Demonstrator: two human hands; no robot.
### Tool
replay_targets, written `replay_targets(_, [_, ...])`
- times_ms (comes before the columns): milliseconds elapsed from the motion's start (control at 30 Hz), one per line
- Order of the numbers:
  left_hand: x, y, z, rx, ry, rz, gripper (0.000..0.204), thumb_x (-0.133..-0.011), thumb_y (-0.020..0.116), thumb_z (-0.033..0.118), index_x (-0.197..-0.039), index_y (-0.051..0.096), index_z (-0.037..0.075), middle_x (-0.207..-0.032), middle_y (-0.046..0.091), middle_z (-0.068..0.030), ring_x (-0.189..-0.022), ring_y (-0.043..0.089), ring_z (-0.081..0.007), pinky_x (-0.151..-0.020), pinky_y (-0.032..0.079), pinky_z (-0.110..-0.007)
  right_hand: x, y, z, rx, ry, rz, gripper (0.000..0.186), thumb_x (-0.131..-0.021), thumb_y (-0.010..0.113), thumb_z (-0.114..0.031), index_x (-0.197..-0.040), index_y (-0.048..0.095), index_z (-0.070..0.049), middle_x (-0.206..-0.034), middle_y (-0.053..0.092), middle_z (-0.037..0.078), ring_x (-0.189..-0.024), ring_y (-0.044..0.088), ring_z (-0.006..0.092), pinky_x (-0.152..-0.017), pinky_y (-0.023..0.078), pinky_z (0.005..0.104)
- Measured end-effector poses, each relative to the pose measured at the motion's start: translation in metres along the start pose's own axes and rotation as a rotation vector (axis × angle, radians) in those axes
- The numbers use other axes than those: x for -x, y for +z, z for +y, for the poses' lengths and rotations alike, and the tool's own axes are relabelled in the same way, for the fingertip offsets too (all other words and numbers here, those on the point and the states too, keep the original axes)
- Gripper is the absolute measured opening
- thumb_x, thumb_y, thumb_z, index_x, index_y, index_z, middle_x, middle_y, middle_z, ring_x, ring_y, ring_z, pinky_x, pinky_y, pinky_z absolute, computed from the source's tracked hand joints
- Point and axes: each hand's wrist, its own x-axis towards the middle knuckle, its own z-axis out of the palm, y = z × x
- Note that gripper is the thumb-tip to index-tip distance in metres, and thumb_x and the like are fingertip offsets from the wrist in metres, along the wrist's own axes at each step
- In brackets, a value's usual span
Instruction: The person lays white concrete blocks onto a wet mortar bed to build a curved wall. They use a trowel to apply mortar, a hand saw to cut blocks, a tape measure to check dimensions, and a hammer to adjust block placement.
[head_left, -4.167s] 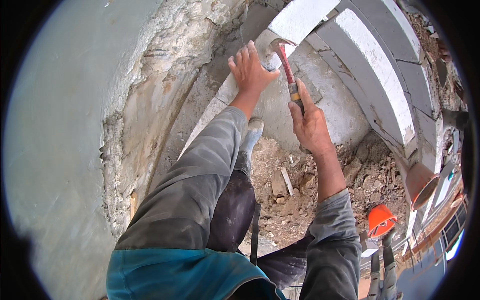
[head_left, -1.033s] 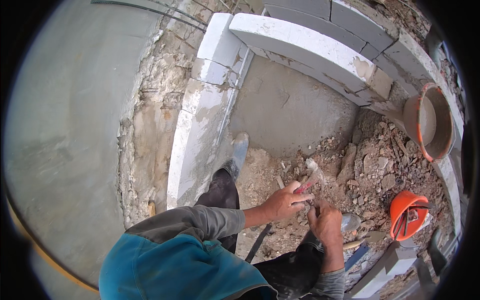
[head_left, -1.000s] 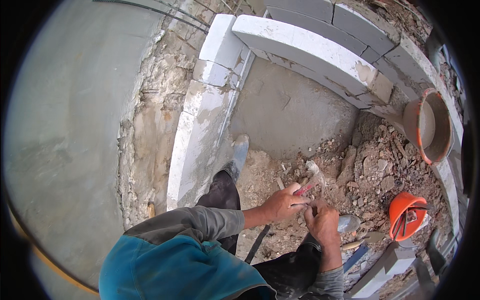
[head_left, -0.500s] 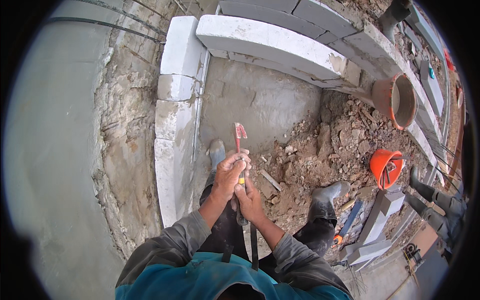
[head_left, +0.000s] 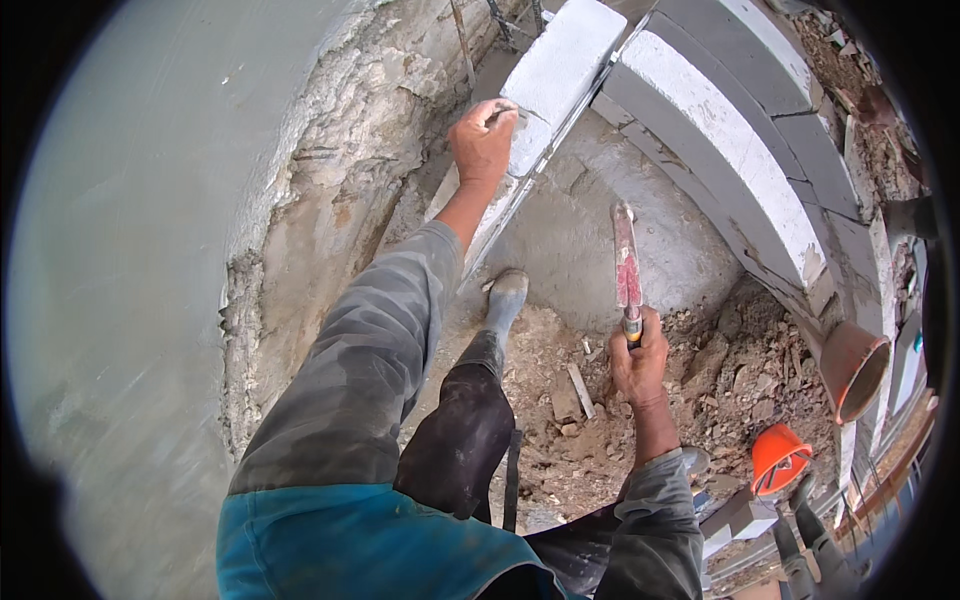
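My right hand (head_left: 640, 362) is closed round the handle of a claw hammer (head_left: 627, 262). Worn red paint covers its raised metal part, and a yellow band shows by my fingers. Further left, my left hand (head_left: 482, 140) is reached out to the side of a white block wall (head_left: 565, 60), its fingers pinched together at the wall's edge. Something small and dark seems to be between the fingertips, too small to name. A thin metal strip (head_left: 545, 160) runs along the inner side of this wall.
A second wall of pale blocks (head_left: 720, 140) curves off to the right. Wet grey concrete (head_left: 150, 300) spreads at the left beside a rough broken edge. Rubble (head_left: 710, 365) lies by my boots (head_left: 508, 290). Two orange buckets (head_left: 855, 372) (head_left: 778, 460) and another person's boots (head_left: 825, 545) are at the right.
My hands were together on the hammer and have come apart. The left has gone forward to the block wall; the right has moved right with the hammer. My view has turned.
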Motion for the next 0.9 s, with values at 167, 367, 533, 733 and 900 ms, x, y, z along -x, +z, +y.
replay_targets(167, [-0.029, 0.021, -0.016, -0.126, 0.066, -0.066, 0.021, -0.084, 0.066, 0.022, -0.093, 0.073, 0.005, -0.081, 0.072, -0.0083, -0.071, 0.066, -0.0188, -0.072, 0.051, -0.031, -0.052, 0.018, -0.02, -0.111, -0.045, -0.119, 0.027, -0.09, 0.058, -0.006, -0.116, 0.051, -0.005, -0.069, 0.054, 0.007, -0.058, 0.051, 0.0127, -0.056, 0.046, 0.0296])
replay_targets(367, [-0.064, 0.025, -0.018, -0.292, 0.233, -0.211, 0.03, -0.084, 0.066, 0.034, -0.098, 0.073, 0.009, -0.091, 0.071, -0.0171, -0.082, 0.068, -0.0324, -0.075, 0.051, -0.038, -0.082, 0.037, -0.017, -0.077, 0.053, -0.083, 0.023, -0.097, 0.059, -0.019, -0.112, 0.053, -0.003, -0.066, 0.052, 0.004, -0.058, 0.051, 0.0102, -0.053, 0.044, 0.0292])
replay_targets(533, [-0.094, 0.033, -0.037, -0.32, 0.34, -0.289, 0.026, -0.082, 0.069, 0.032, -0.099, 0.075, 0.013, -0.091, 0.071, -0.0162, -0.084, 0.068, -0.0369, -0.075, 0.054, -0.043, -0.107, 0.049, -0.031, -0.107, 0.039, -0.061, 0.037, -0.103, 0.05, -0.025, -0.13, 0.048, -0.001, -0.069, 0.051, -0.001, -0.056, 0.05, 0.0063, -0.05, 0.043, 0.0261])
replay_targets(733, [-0.101, 0.039, -0.037, -0.354, 0.393, -0.363, 0.028, -0.081, 0.07, 0.034, -0.102, 0.075, 0.016, -0.095, 0.071, -0.0157, -0.088, 0.067, -0.037, -0.08, 0.054, -0.043, -0.172, 0.046, -0.065, -0.048, -0.211, 0.045, 0.053, -0.105, 0.046, -0.026, -0.153, 0.03, -0.013, -0.068, 0.052, -0.001, -0.055, 0.05, 0.0064, -0.05, 0.045, 0.0272])
replay_targets(900, [-0.101, 0.041, -0.037, -0.402, 0.399, -0.421, 0.027, -0.08, 0.071, 0.032, -0.101, 0.075, 0.016, -0.094, 0.07, -0.016, -0.087, 0.067, -0.0365, -0.08, 0.054, -0.043, -0.208, 0.035, -0.083, 0.217, -0.235, -0.016, 0.052, -0.103, 0.048, -0.025, -0.152, 0.034, -0.017, -0.074, 0.058, 0.01, -0.066, 0.059, 0.0195, -0.062, 0.049, 0.037])
